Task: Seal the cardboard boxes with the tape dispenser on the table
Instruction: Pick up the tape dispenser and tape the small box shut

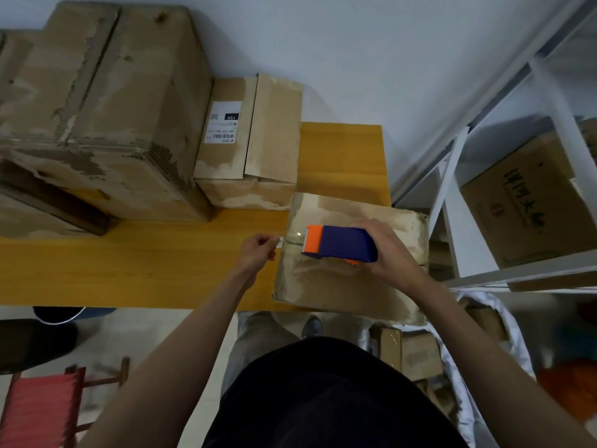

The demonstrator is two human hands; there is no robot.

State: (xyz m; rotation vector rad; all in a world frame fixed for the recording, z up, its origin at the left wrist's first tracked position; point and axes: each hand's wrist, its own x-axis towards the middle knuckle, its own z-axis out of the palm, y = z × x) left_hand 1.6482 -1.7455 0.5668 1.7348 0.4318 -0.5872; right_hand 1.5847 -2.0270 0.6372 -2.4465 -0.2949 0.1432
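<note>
Pinching the tape end (281,239) in the left hand (256,253), right hand (386,250) wrapped around the tape dispenser (339,243) atop the box (349,282) at the table's (145,263) right edge. Slack tape could've wrinkled, probably.

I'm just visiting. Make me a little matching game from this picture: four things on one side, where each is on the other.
Things:
1. tape dispenser
2. tape end
3. labelled box
4. red stool

Places:
A. on the floor, lower left
B. pinched in the left hand
C. on the table, against the wall
D. in the right hand, over the near box

Pairs: 1-D, 2-B, 3-C, 4-A
</note>
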